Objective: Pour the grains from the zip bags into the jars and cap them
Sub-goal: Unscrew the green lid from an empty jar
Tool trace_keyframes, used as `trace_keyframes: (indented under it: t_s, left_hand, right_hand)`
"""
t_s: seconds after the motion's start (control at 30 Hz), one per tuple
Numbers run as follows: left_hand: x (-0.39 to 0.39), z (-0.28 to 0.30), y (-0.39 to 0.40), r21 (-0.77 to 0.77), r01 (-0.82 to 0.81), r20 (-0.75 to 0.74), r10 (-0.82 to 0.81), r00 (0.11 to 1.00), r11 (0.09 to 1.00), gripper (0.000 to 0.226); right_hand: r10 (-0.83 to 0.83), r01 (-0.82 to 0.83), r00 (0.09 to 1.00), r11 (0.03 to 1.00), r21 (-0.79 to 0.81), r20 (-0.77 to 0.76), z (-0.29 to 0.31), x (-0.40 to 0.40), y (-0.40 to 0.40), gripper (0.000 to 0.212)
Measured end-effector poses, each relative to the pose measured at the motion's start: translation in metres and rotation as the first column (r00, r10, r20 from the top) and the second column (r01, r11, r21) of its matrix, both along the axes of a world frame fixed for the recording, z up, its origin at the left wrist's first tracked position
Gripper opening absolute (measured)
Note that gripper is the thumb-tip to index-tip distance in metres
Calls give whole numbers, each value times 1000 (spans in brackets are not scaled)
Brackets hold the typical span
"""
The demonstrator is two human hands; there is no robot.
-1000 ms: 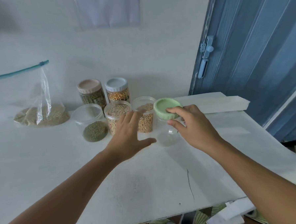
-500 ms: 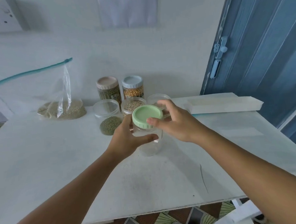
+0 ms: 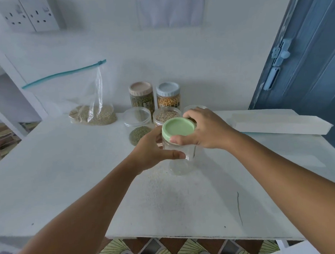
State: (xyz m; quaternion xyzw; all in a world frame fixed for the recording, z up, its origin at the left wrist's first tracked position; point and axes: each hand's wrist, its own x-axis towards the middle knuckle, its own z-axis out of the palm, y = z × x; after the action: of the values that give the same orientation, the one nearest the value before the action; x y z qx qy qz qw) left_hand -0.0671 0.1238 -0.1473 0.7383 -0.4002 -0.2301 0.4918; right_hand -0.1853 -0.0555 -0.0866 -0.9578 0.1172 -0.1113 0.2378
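— Two hands on it? What's hidden?
— Left hand (image 3: pixel 154 150) wraps the clear jar (image 3: pixel 181 161) standing on the surface (image 3: pixel 68 180); right hand (image 3: pixel 205 130) clamps its green lid (image 3: pixel 178 127), hiding the open jar behind.

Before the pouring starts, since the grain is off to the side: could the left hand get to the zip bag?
Probably yes. The zip bag lies on the left hand's side with bare table between them. But that hand grips the clear jar, so it must let go first.
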Motion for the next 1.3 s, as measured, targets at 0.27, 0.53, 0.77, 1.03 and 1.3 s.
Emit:
trace_keyframes:
  t_s: [0.27,0.53,0.77,1.03,1.3]
  left_hand:
    - [28,2,12,8,18,64,-18,998,1000,93]
    - [70,6,51,15,84,38,-84,996,996,93]
    - [65,7,47,-62,42,39,-40,998,997,90]
    - [69,7,47,-56,57,6,-57,998,997,85]
    - [67,9,45,-52,77,-39,-79,996,996,77]
  right_hand:
    - [-45,42,999,992,118,23,-2,15,22,68]
    - [-141,137,989,984,116,31,8,47,78,64]
    - [-166,173,981,983,55,-101,19,50,84,71]
    - [-202,187,979,942,-278,-26,11,64,79,78]
    - [20,-27,991,998,-51,-134,15,63,55,77]
